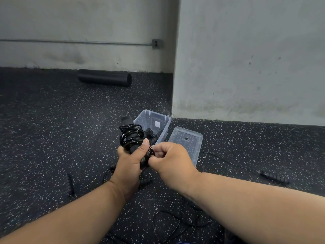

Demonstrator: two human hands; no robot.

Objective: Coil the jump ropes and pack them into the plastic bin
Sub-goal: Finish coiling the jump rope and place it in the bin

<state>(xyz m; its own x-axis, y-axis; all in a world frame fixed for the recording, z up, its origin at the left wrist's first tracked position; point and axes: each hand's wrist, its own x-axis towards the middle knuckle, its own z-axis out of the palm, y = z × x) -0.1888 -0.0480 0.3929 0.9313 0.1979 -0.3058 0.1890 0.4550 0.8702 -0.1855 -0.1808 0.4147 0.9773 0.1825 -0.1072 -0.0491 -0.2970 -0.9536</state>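
**Jump rope nearly coiled, bin waiting just behind it**

Jump rope (132,138) number whatever is bundled up in the left hand (131,160), black cord looped round the handles, held up above the floor (52,129) right in front of the plastic bin (152,123). Left grip is closed tight around the lower part of the bundle, thumb pressed over the coils. Right hand (169,159) is touching the bundle's lower right side, fingers curled in and pinched on what looks like the tail end of the cord. I can't see the cord itself between those fingertips, so I can't say that for sure.

So the step in hand looks like finishing the wrap: tucking or cinching the last bit so it doesn't spring loose.

The bin is open, with its clear lid (186,143) lying on the floor just beside it to the right. Some black handles are already inside, so at least one rope seems packed.

Next move, I reckon: keep the left squeeze on so the loops don't unwind, then reach forward and drop the bundle in beside the others.

Plenty left though. One loose handle (275,177) with its cord trails off to the right, another handle (69,184) lies to the left, and a slack cord (168,224) sprawls near the bottom of the view.
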